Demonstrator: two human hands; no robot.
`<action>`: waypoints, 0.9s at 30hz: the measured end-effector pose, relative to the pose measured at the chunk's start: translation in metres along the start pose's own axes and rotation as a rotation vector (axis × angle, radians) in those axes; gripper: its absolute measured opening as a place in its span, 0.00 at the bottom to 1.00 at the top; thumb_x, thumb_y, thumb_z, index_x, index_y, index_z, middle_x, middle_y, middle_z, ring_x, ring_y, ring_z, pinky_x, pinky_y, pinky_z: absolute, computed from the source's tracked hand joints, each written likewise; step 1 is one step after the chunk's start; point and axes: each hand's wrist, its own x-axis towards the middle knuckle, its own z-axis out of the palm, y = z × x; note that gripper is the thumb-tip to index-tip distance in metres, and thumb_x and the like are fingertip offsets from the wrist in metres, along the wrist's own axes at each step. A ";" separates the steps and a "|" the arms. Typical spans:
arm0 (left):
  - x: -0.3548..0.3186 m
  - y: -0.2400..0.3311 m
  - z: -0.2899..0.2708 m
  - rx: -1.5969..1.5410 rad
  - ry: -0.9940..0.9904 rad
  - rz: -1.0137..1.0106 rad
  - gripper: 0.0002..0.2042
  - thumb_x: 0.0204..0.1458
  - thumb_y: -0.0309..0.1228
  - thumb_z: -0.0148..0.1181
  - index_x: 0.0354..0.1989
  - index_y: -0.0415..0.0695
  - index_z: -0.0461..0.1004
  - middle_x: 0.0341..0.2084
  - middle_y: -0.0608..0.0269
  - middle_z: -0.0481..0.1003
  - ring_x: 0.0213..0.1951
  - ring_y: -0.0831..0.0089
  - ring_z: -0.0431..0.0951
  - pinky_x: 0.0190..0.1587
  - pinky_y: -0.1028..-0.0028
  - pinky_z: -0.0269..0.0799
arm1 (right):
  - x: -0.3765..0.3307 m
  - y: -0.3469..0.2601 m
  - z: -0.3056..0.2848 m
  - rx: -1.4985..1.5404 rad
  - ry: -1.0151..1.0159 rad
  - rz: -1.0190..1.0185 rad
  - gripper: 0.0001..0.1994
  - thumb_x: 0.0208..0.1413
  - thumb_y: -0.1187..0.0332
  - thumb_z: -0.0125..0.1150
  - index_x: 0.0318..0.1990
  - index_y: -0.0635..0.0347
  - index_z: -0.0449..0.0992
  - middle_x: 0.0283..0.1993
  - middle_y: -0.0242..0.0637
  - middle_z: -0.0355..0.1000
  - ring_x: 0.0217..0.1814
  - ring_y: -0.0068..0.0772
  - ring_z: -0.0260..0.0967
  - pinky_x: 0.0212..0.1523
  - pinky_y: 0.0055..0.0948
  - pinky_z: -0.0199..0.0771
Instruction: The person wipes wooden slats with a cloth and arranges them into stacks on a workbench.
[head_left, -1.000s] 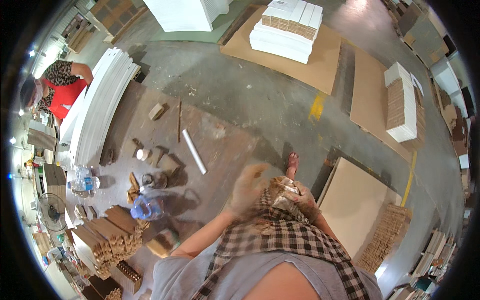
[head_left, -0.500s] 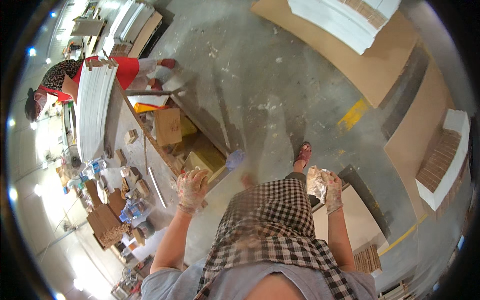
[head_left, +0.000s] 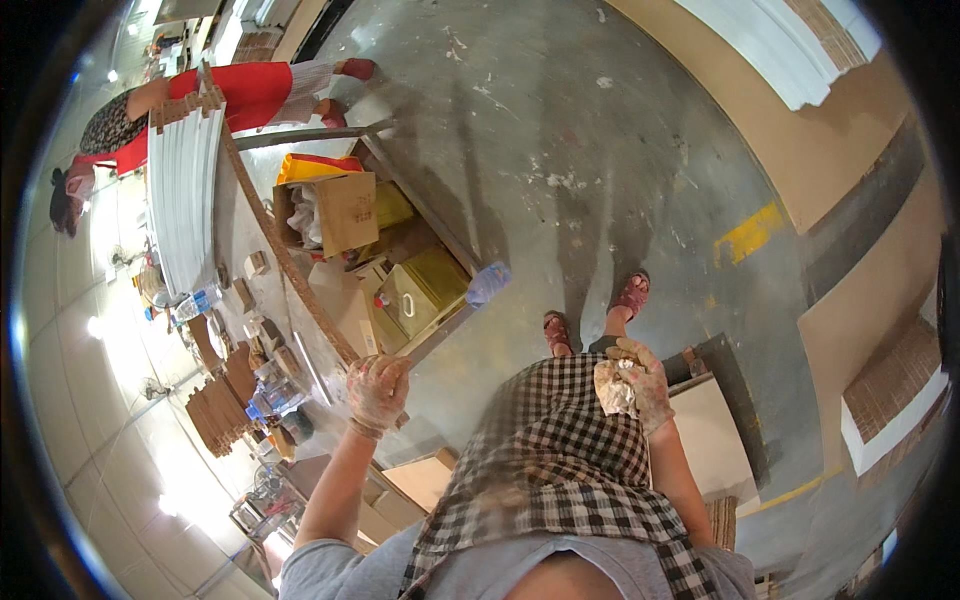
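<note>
My left hand (head_left: 377,392), in a pale dirty glove, is curled at the near edge of the long worktable (head_left: 300,300), fingers closed; whether it holds anything cannot be told. Over the checked apron (head_left: 560,450) at my waist, my gloved right hand (head_left: 640,385) is closed on a crumpled pale cloth (head_left: 612,388). My two feet in red sandals (head_left: 630,297) stand on the grey concrete floor.
Under the table sit open cardboard boxes (head_left: 345,212), a yellow-green metal box (head_left: 425,288) and a plastic bottle (head_left: 487,283). A stack of white panels (head_left: 182,200) and small brown blocks lie on the table. A person in red (head_left: 215,95) leans at its far end. Flat boards lie at right.
The view has swung left and tilted. My left hand moved from mid-air to the table edge. My right hand stayed at my waist with the cloth.
</note>
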 end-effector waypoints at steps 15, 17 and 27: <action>-0.006 -0.013 0.007 -0.058 0.044 0.059 0.10 0.51 0.35 0.53 0.41 0.54 0.77 0.33 0.63 0.78 0.34 0.63 0.79 0.33 0.59 0.71 | 0.040 -0.026 0.077 -0.209 -0.262 -0.063 0.15 0.50 0.77 0.57 0.47 0.70 0.74 0.36 0.40 0.76 0.35 0.32 0.75 0.39 0.31 0.79; -0.007 -0.012 0.010 -0.153 0.054 0.068 0.08 0.52 0.33 0.53 0.38 0.52 0.77 0.30 0.61 0.78 0.32 0.60 0.79 0.31 0.59 0.72 | 0.023 -0.048 0.116 -0.165 -0.255 -0.030 0.15 0.50 0.80 0.55 0.48 0.72 0.74 0.33 0.41 0.76 0.33 0.33 0.75 0.37 0.31 0.79; -0.009 -0.010 0.010 -0.209 0.235 0.144 0.05 0.51 0.32 0.58 0.35 0.50 0.73 0.23 0.61 0.74 0.28 0.60 0.79 0.30 0.59 0.69 | 0.025 -0.085 0.152 -0.240 -0.328 0.084 0.16 0.50 0.83 0.51 0.49 0.75 0.71 0.39 0.51 0.76 0.38 0.41 0.78 0.40 0.34 0.83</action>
